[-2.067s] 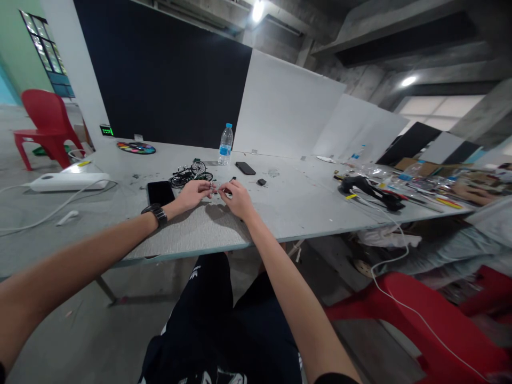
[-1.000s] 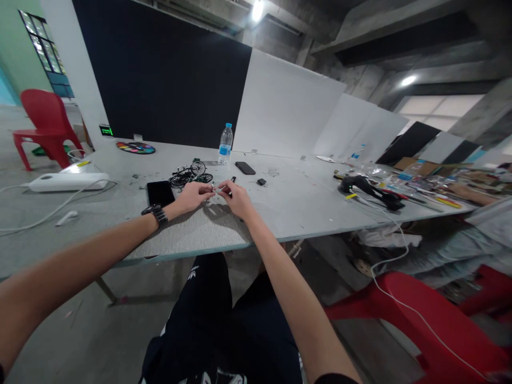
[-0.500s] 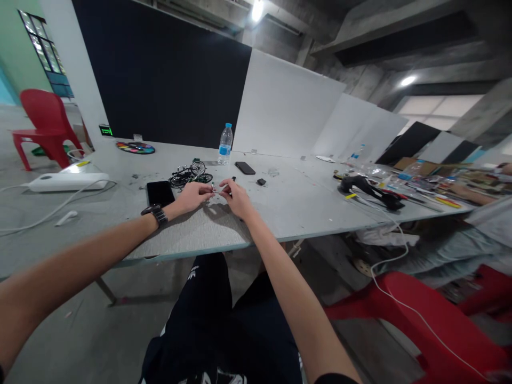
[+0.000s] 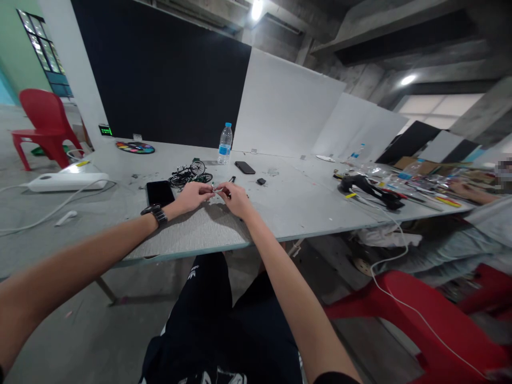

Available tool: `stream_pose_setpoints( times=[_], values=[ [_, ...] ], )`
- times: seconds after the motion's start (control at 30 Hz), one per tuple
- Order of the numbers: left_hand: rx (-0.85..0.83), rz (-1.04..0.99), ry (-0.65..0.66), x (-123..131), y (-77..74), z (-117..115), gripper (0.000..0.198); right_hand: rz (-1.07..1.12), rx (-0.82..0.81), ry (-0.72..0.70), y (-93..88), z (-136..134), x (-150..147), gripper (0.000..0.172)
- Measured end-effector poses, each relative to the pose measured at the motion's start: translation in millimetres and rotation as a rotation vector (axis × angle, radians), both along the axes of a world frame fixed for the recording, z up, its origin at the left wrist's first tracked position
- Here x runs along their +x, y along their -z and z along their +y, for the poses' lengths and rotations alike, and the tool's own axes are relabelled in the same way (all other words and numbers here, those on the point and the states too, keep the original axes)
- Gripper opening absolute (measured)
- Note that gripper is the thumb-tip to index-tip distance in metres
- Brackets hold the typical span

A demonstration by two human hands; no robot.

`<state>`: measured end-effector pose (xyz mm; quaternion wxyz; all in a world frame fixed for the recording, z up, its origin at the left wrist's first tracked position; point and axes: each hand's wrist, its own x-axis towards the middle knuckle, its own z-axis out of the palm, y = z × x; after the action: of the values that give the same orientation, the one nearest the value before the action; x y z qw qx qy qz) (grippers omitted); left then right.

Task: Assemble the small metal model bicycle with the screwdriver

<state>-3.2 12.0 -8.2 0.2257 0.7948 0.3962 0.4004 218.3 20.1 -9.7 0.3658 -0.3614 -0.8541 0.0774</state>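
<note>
Both my hands meet over the grey table (image 4: pixel 280 208). My left hand (image 4: pixel 193 196), with a black watch on its wrist, pinches one end of a small metal part (image 4: pixel 217 189). My right hand (image 4: pixel 237 199) is closed in a pinch on the other end, and the part is too small to name. Just behind my hands lies a small black model bicycle (image 4: pixel 190 174) in pieces. A black phone (image 4: pixel 159 192) lies face down left of my left hand.
A water bottle (image 4: pixel 225 144), a second phone (image 4: pixel 245 167) and a small black item (image 4: pixel 261 181) lie farther back. A white device with a cable (image 4: pixel 68 181) is at left. Tools (image 4: pixel 370 191) and another person's arm (image 4: pixel 474 194) are at right. Red chairs (image 4: pixel 416 320) stand nearby.
My hands stay together at the same spot; the fingers shift slightly on the small part. Nothing else on the table has moved.
</note>
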Motion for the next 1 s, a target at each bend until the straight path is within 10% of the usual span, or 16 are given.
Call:
stream_pose_setpoints(
  times=[1.0],
  values=[
    [-0.089,-0.158,0.031,3.8,4.8,-0.3,0.028,-0.057,0.045,0.031,-1.1,-1.4,-0.9,0.02]
  ],
)
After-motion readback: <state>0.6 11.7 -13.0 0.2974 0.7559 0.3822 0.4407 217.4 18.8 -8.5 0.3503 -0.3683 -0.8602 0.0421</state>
